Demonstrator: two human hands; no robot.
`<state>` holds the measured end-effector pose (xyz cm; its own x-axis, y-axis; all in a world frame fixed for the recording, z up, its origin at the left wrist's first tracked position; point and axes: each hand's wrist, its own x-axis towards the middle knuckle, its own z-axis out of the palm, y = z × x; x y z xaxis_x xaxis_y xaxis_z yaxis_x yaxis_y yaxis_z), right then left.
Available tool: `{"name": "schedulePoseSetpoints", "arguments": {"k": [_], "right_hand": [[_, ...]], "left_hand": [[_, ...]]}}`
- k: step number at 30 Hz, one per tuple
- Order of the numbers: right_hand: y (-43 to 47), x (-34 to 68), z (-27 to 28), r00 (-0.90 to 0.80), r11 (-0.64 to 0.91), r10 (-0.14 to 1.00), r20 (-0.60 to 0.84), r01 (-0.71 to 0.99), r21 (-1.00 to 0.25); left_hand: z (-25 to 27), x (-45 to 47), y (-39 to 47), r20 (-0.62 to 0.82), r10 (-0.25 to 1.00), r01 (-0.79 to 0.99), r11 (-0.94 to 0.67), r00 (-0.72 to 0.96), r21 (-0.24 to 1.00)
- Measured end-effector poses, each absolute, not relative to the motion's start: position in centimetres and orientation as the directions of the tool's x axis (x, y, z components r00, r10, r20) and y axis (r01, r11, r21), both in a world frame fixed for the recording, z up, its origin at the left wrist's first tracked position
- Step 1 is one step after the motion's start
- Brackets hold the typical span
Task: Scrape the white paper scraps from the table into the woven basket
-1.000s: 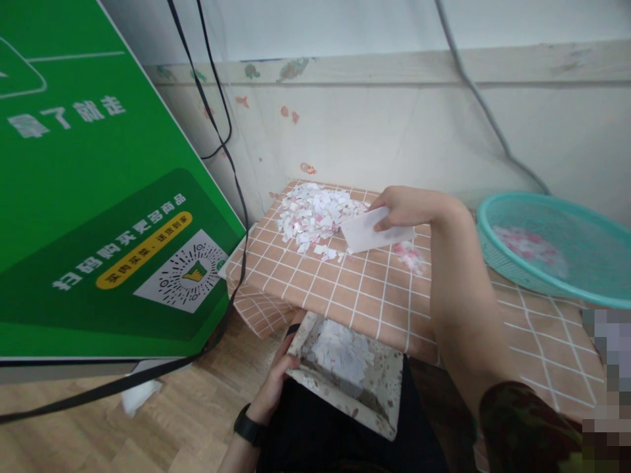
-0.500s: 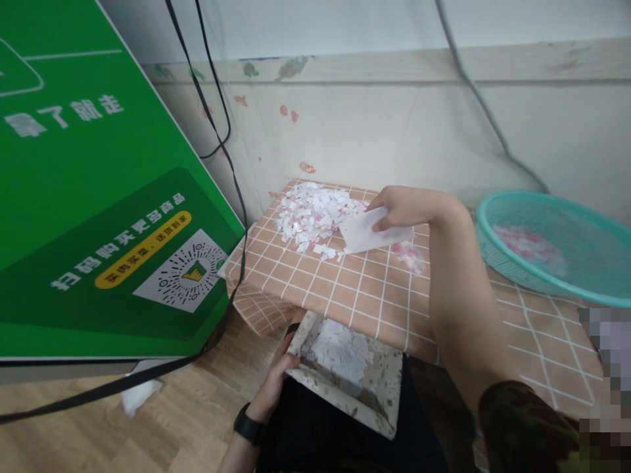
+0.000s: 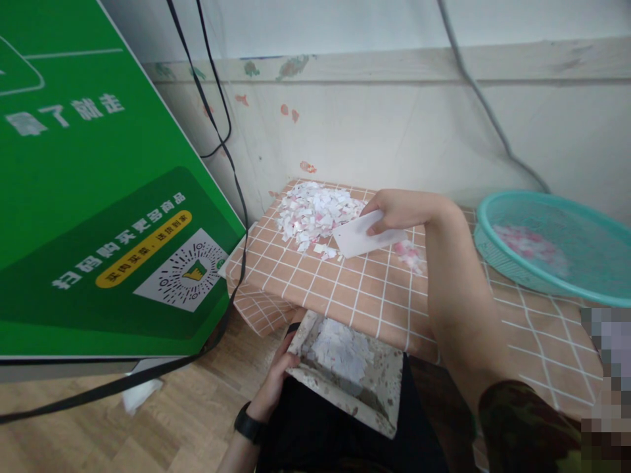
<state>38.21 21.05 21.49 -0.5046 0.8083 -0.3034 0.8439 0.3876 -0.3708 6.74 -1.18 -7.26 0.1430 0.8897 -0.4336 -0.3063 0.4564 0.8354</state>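
Scraps [image 3: 315, 217] mostly sit heaped on the far left of the table [image 3: 374, 295], right hand [image 3: 399, 210] gripping a white card [image 3: 362, 235] beside them, left hand [image 3: 280, 374] clasping the partly filled tray [image 3: 389, 381] below the near edge.

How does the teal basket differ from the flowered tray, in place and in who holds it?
The teal basket is round, rests on the tiled table and no hand touches it. The flowered tray is angular, sits below the table edge, and the left hand holds its rim. Both contain paper scraps.
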Motion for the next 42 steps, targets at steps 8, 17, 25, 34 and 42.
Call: {"name": "schedulePoseSetpoints", "arguments": {"k": [8, 17, 25, 34, 42], "right_hand": [[21.6, 38.7, 21.1, -0.48, 0.362, 0.832, -0.278, 0.849, -0.384], [21.6, 38.4, 20.9, -0.519, 0.386, 0.798, -0.305, 0.83, -0.403], [21.8, 38.8, 20.6, -0.52, 0.353, 0.805, -0.284, 0.806, -0.476], [21.7, 37.7, 20.3, -0.624, 0.453, 0.736, -0.264, 0.743, -0.494], [21.7, 38.3, 20.1, -0.596, 0.416, 0.75, -0.285, 0.761, -0.498]], "left_hand": [[-6.9, 6.8, -1.1, -0.422, 0.893, -0.308, 0.45, 0.158, 0.838], [-8.2, 6.4, -1.2, -0.431, 0.888, -0.311, 0.46, 0.161, 0.832], [-8.4, 6.3, -1.2, -0.432, 0.885, -0.328, 0.466, 0.173, 0.822], [-7.7, 6.5, -1.1, -0.45, 0.88, -0.309, 0.476, 0.155, 0.824], [-7.9, 6.4, -1.1, -0.418, 0.894, -0.308, 0.448, 0.162, 0.839]]}}
